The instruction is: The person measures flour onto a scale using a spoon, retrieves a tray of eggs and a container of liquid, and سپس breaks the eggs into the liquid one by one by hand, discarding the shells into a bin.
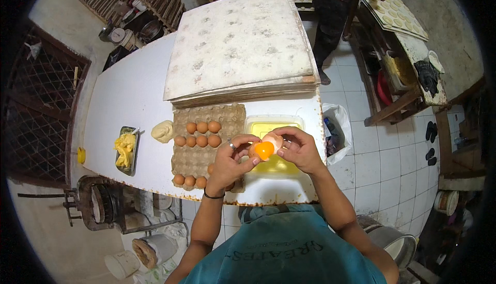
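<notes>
A cracked egg is split between my hands, its orange yolk (265, 150) showing between the two shell halves. My left hand (232, 161) grips one brown half, the left eggshell half (253, 150). In my right hand (299, 150) is the other, the right eggshell half (274, 140), tilted with its pale inside showing. Both hands are above a clear plastic tub (275, 119) with yellow liquid in it. Left of the tub lie cardboard egg trays (194, 156) with rows of brown eggs (202, 127); my left hand and forearm hide part of them.
A stack of floured boards (240, 41) covers the table's far side. Dough (163, 131) and a dish of yellow butter-like spread (124, 150) sit at left. A bag-lined bin (338, 131) stands right of the table. Another person (330, 15) works at the far right bench.
</notes>
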`<state>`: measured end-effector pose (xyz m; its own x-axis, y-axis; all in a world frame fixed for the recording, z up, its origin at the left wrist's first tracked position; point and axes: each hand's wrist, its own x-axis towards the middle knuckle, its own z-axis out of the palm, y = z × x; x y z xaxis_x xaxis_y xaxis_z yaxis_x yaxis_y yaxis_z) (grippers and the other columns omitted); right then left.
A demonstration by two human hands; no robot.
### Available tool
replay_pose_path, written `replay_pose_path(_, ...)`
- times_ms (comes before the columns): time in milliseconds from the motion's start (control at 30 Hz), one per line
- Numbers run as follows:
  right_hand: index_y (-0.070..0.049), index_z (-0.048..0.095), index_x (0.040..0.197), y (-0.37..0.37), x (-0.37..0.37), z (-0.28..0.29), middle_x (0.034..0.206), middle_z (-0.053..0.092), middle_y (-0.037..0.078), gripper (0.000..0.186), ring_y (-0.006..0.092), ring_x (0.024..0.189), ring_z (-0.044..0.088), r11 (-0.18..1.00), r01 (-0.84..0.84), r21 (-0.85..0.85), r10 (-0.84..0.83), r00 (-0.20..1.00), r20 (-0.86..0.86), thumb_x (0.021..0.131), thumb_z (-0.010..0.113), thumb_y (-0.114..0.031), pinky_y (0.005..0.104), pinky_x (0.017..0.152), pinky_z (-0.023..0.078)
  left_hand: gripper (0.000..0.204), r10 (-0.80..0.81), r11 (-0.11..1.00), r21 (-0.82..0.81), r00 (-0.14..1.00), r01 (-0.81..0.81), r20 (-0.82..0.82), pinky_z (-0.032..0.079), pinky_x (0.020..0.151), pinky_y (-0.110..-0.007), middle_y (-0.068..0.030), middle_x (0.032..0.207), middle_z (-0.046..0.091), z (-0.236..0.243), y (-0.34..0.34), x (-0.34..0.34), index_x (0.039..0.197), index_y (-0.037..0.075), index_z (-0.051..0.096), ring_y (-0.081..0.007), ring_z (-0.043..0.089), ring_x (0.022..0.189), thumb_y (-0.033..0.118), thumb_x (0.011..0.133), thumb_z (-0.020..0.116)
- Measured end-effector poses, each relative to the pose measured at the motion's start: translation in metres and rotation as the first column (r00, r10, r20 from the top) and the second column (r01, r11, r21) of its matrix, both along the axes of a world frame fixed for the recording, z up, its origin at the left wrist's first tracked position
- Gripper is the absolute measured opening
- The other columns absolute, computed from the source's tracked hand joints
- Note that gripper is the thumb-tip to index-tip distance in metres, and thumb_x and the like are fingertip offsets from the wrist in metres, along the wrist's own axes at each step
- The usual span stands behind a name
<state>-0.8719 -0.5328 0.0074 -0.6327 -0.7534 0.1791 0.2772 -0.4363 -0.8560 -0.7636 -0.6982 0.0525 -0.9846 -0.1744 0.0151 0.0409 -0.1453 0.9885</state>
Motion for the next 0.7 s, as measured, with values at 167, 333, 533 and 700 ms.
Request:
replay_pose_path(167,0.004,0.046,0.113,0.001,0.001,-0.005,0.109,0.052,0.012,0.04,0.0183,0.104,0.051,1.0,-0.008,-0.03,0.011,0.996,0.083,0.076,0.061,0.002,0.0307,0.093,0.041,0.039,0.011,0.998,0.056,0.997,-0.015,0.072,0.045,0.087,-0.029,-0.0102,0.105,0.054,0.003,0.002,0.001,0.109,-0.003,0.051,-0.0168,0.054,0.097,0.004,0.074,0.066)
replay_pose_path(333,0.003,0.044,0.113,0.001,0.002,-0.006,0.107,0.052,0.011,0.04,0.0177,0.103,0.051,0.999,0.04,-0.023,-0.038,0.994,0.105,0.076,0.061,0.002,0.0304,0.092,0.041,0.035,0.071,0.993,-0.099,0.994,-0.062,0.088,0.048,0.078,-0.027,-0.01,0.097,0.058,-0.003,-0.005,0.009,0.104,-0.001,0.054,-0.0159,0.058,0.088,0.003,0.072,0.066)
replay_pose_path(533,0.001,0.043,0.113,-0.01,0.005,0.015,0.105,0.051,0.01,0.043,0.0184,0.101,0.052,0.992,0.117,-0.053,-0.111,0.989,0.101,0.075,0.062,0.001,0.0311,0.091,0.042,0.037,0.158,0.44,-0.897,0.987,-0.04,0.034,0.046,0.068,-0.031,-0.0156,0.086,0.059,-0.038,-0.021,0.017,0.096,0.002,0.058,-0.0253,0.059,0.077,0.017,0.065,0.07)
replay_pose_path(700,0.001,0.043,0.113,0.006,0.008,0.03,0.106,0.051,0.011,0.044,0.0191,0.101,0.052,0.961,0.251,-0.113,-0.246,0.967,0.06,0.074,0.063,-0.001,0.0318,0.089,0.043,0.034,0.102,0.982,-0.157,0.994,-0.107,-0.042,0.048,0.08,-0.027,-0.0075,0.1,0.055,-0.059,-0.003,-0.008,0.105,0.001,0.054,-0.0148,0.057,0.089,0.006,0.073,0.065)
